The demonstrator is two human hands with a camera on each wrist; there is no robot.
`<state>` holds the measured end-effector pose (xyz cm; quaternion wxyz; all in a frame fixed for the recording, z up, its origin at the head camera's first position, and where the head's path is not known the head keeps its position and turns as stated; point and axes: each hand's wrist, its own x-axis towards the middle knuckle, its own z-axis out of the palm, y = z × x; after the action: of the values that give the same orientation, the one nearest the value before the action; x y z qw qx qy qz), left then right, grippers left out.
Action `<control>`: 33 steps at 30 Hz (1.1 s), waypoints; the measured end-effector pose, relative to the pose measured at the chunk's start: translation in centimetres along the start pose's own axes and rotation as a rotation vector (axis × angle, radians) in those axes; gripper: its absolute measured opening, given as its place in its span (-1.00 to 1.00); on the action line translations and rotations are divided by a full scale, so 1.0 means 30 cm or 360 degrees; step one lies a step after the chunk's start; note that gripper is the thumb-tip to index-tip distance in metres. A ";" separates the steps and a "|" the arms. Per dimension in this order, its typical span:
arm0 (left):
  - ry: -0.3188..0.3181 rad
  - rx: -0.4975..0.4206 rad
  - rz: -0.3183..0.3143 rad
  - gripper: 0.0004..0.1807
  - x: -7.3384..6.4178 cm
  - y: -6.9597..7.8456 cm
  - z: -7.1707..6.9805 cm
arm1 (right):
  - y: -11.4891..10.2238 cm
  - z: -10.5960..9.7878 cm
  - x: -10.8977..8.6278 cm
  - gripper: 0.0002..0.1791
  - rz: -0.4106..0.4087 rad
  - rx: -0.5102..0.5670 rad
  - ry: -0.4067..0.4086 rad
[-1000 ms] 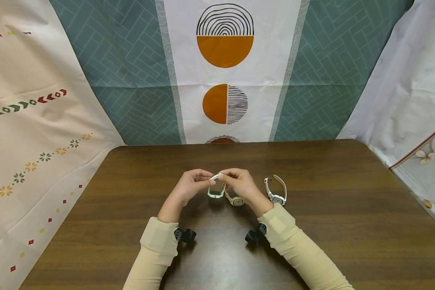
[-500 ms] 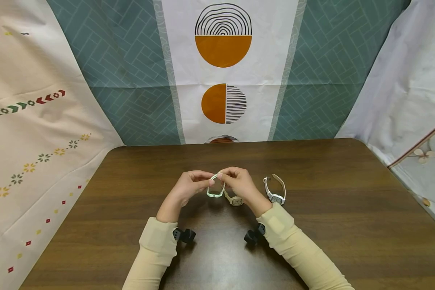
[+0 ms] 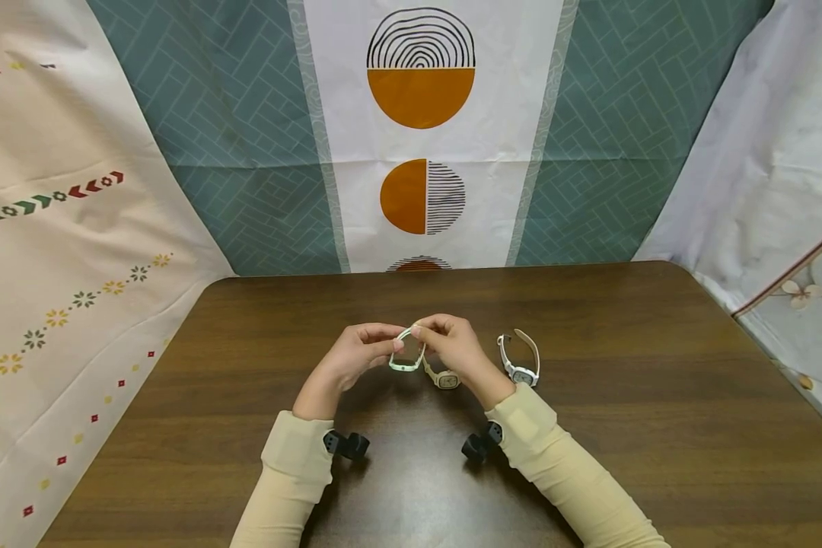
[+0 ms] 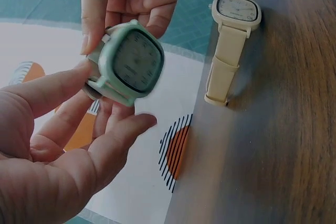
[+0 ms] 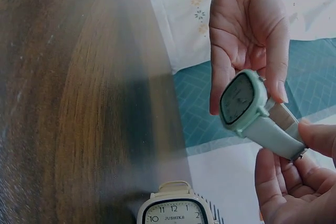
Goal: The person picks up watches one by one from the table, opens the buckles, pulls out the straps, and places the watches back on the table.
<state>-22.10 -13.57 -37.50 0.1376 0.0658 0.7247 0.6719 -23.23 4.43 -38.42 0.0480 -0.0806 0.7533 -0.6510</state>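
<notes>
A mint-green wristwatch (image 3: pixel 404 367) hangs in a loop between my two hands above the table, face down toward me in the head view. My left hand (image 3: pixel 355 356) pinches its strap from the left. My right hand (image 3: pixel 452 346) pinches the strap from the right; in the right wrist view its thumb and fingers meet at the buckle end of the green strap (image 5: pixel 273 137). The squarish watch face (image 4: pixel 137 60) shows fully in the left wrist view. A beige wristwatch (image 3: pixel 447 380) lies on the table just beneath my right hand.
A white wristwatch (image 3: pixel 524 375) lies on the brown wooden table (image 3: pixel 623 426), right of my right wrist, its strap curved upward. A patterned curtain (image 3: pixel 260 152) hangs behind the table's far edge, with pale cloths on both sides.
Both hands keep their hold on the green watch and stay nearly in place. The watch face has risen very slightly. The beige and white watches lie as before.
</notes>
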 end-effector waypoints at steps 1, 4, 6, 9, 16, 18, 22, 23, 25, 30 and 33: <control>-0.0013 -0.0005 0.0012 -0.60 0.000 -0.001 -0.001 | 0.000 -0.001 0.001 -0.81 -0.0003 -0.0002 0.0001; -0.0043 -0.0025 0.0032 -0.58 0.004 -0.003 -0.003 | -0.002 -0.004 0.003 -0.81 -0.0013 0.0002 0.0001; -0.0059 -0.0019 0.0027 -0.58 0.005 -0.003 -0.005 | -0.002 -0.006 0.003 -0.81 -0.0025 0.0000 -0.0005; -0.0066 -0.0003 0.0006 -0.58 0.006 -0.004 -0.009 | -0.002 -0.007 0.003 -0.81 -0.0034 0.0004 -0.0014; -0.0083 0.0009 -0.0016 -0.55 0.002 0.001 -0.015 | -0.008 -0.007 0.000 -0.81 -0.0024 0.0017 -0.0014; -0.0094 0.0017 -0.0018 -0.55 -0.001 0.003 -0.016 | -0.010 -0.007 -0.002 -0.81 -0.0026 0.0018 -0.0015; -0.0121 0.0044 -0.0016 -0.57 -0.006 0.008 -0.021 | -0.012 -0.009 -0.002 -0.81 -0.0034 0.0016 -0.0035; -0.0127 0.0048 -0.0017 -0.57 -0.007 0.009 -0.021 | -0.012 -0.009 -0.002 -0.81 -0.0042 0.0015 -0.0040; -0.0146 0.0057 -0.0009 -0.57 -0.008 0.011 -0.023 | -0.013 -0.011 -0.002 -0.80 -0.0050 0.0024 -0.0045; -0.0188 0.0068 0.0024 -0.55 -0.009 0.008 -0.025 | -0.018 -0.016 -0.002 -0.79 -0.0044 0.0038 -0.0044; -0.0199 0.0099 0.0045 -0.54 -0.007 0.003 -0.028 | -0.020 -0.017 -0.003 -0.79 -0.0045 0.0035 -0.0049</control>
<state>-22.14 -14.44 -37.34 0.1711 0.1220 0.7343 0.6455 -23.20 4.85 -37.74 0.0513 -0.1009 0.7441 -0.6584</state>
